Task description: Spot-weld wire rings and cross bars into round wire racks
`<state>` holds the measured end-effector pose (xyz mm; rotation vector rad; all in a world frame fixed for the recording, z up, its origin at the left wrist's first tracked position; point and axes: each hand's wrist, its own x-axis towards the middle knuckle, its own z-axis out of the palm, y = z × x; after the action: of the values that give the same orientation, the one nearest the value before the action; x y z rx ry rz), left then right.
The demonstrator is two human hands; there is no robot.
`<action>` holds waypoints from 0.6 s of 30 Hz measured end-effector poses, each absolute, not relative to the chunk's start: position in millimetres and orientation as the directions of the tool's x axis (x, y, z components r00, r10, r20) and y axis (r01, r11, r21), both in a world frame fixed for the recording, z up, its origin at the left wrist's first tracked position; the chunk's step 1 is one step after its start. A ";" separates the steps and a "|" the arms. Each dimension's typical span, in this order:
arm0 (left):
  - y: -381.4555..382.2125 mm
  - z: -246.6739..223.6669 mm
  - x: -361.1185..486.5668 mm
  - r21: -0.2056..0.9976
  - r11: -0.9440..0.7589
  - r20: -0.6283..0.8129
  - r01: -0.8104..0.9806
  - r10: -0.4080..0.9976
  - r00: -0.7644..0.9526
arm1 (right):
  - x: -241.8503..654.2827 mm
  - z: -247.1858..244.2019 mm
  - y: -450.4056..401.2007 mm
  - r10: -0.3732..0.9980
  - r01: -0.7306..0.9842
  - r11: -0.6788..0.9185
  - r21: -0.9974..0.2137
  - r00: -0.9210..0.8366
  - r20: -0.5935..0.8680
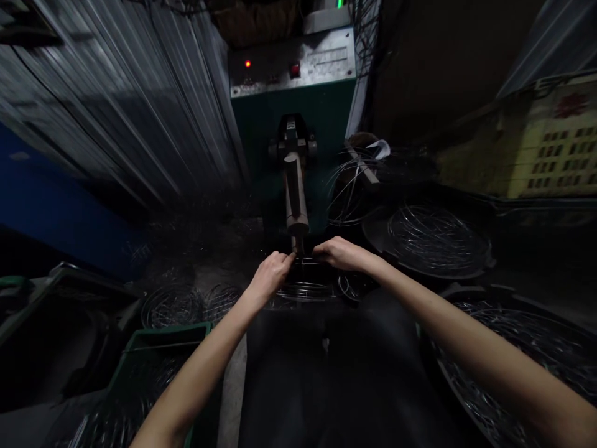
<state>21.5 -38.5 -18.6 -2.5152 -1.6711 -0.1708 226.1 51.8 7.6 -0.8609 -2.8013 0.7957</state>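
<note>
Wire (pixel 306 261), thin, bright and bent in a curve, runs between the two hands, just under the tip of the machine's arm. Left hand (pixel 274 270) is in a tight pinch on it, fingertips right up by that tip; right hand (pixel 339 254) pinches it too, thumb and fingers drawn narrow, a small gap away.

And look at the arm (pixel 296 199): a stout, round, dull metal bar with a dark slot along its top, jutting from the machine (pixel 256 121), which is boxy, green-fronted and capped by a scuffed metal panel (pixel 275 78). Red light (pixel 247 63) aglow up there, red switch (pixel 295 69) beside it.

Below the hands, slim rings (pixel 305 286) lie stacked, and under those spreads a smooth black surface (pixel 336 386).

Round about, it's crowded! Tangled wire loops heap on a round tray (pixel 487 258) at right; a wide tub (pixel 450 382) nearer by is full of shiny pieces, the right forearm crossing over it. Slatted yellow crate (pixel 559 146) behind. Over left, a green crate (pixel 163 331) of glinting wire, partly hidden by the left forearm, loose coils (pixel 172 305) behind it, then ribbed sheet wall (pixel 121 81).
</note>
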 end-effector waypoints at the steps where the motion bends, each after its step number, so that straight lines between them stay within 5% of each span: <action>1: -39.0 -19.3 23.0 -0.064 -0.390 0.143 0.919 0.908 0.395 | 226.0 7.4 50.6 0.546 0.499 0.703 -0.507 -0.835 -0.065; 6: -46.2 -18.8 29.7 -0.155 -0.401 0.091 0.903 0.904 0.417 | 226.4 7.7 43.8 0.527 0.514 0.711 -0.480 -0.842 -0.120; 10: -58.7 -18.3 32.1 -0.119 -0.408 0.094 0.905 0.903 0.419 | 232.3 2.8 38.0 0.484 0.459 0.696 -0.552 -0.868 -0.112; 18: -54.9 -16.5 23.9 0.316 -0.384 0.079 0.867 0.922 0.379 | 241.3 2.8 30.7 0.515 0.480 0.734 -0.480 -0.855 -0.066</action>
<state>23.9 -54.9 -16.5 -2.7868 -1.8413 -0.4127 241.3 30.7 2.8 -0.8212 -2.8590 0.7609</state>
